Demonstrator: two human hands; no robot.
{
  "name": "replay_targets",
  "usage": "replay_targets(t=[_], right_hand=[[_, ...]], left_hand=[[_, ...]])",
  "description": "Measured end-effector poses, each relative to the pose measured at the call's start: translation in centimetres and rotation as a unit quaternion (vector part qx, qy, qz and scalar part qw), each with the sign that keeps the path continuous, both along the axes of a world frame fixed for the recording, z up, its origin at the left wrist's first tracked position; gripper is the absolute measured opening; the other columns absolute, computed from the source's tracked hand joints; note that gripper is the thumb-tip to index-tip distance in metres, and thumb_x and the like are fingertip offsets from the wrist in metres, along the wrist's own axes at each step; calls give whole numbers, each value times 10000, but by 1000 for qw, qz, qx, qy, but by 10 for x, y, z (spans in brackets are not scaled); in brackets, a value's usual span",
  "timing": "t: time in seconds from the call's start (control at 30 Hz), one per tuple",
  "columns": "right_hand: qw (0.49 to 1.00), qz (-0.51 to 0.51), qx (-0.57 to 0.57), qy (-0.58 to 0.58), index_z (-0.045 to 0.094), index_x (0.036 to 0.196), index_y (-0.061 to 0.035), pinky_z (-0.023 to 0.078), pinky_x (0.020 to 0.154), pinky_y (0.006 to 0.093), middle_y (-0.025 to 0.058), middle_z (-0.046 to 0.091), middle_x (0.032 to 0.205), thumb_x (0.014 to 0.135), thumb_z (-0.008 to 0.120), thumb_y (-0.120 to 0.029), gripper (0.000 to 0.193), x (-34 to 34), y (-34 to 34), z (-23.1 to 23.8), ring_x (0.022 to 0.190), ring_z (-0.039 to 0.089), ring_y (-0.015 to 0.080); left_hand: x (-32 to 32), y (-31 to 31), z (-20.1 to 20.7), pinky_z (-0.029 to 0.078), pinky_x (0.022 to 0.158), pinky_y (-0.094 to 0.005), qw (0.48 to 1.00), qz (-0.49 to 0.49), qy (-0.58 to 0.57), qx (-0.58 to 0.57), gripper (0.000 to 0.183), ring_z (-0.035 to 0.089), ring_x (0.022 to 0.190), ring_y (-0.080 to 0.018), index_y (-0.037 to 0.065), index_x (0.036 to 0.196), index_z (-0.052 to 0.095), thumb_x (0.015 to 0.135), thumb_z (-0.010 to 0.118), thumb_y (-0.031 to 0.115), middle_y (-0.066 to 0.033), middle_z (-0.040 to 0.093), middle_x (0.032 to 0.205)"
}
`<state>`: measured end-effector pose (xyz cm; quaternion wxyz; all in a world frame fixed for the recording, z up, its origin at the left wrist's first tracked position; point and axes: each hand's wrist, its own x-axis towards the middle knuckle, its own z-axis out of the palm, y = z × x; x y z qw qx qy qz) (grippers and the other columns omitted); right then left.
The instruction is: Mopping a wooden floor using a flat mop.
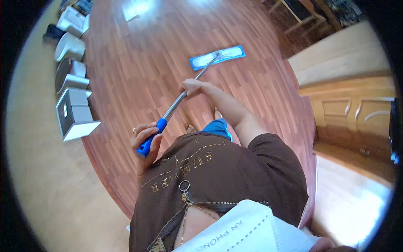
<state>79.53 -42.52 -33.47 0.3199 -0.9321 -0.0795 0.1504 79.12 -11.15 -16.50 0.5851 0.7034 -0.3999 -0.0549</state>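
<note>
- Left hand (145,140) grips the blue handle end of a silver metal mop pole (176,105).
- Right hand (192,87), arm outstretched, clasps the pole higher.
- Flat blue-and-white mop head (217,57) rests on the reddish wooden floor (138,63); feet mostly hidden.

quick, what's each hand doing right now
Left hand: closed around the blue grip at the top of the mop handle.
Right hand: closed around the metal mop pole, further down toward the flat mop head.

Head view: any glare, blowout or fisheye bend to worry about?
Head view: window glare whitens the wood floor at top; lower right is blown out; floorboards bend toward the black rim; mop head and both hands, left and right, stay sharp.
</note>
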Motion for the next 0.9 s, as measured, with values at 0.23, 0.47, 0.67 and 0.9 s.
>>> replay_targets(t=[0.23,0.47,0.67,0.9], right_hand=[[977,-212,-23,23,645,736,-80,459,607,446,133,627,700,588,698,-272,248,-27,5,11,692,622,323],[916,-395,-70,14,578,672,-101,458,634,480,143,614,699,582,671,-293,232,-5,2,69,705,618,355],[798,-583,-92,-122,505,630,-67,427,532,450,170,534,589,657,755,-288,335,19,-29,53,576,551,377],[642,-750,-112,-108,555,702,-135,394,735,451,85,591,700,592,776,-210,257,72,-41,121,780,574,323]], left_hand=[[92,-7,-15,477,763,-329,990,-137,35,2,145,619,859,-239,33,883,694,743,734,33,-135,666,960],[235,-84,48,494,801,-354,927,-362,95,28,150,642,931,-258,24,865,683,731,748,43,-140,669,960],[330,-222,63,494,851,-371,824,-556,103,37,185,662,937,-272,24,847,672,690,769,45,-139,687,964],[401,-366,143,461,921,-427,663,-744,83,3,222,648,959,-298,24,836,675,637,772,36,-126,690,933]])
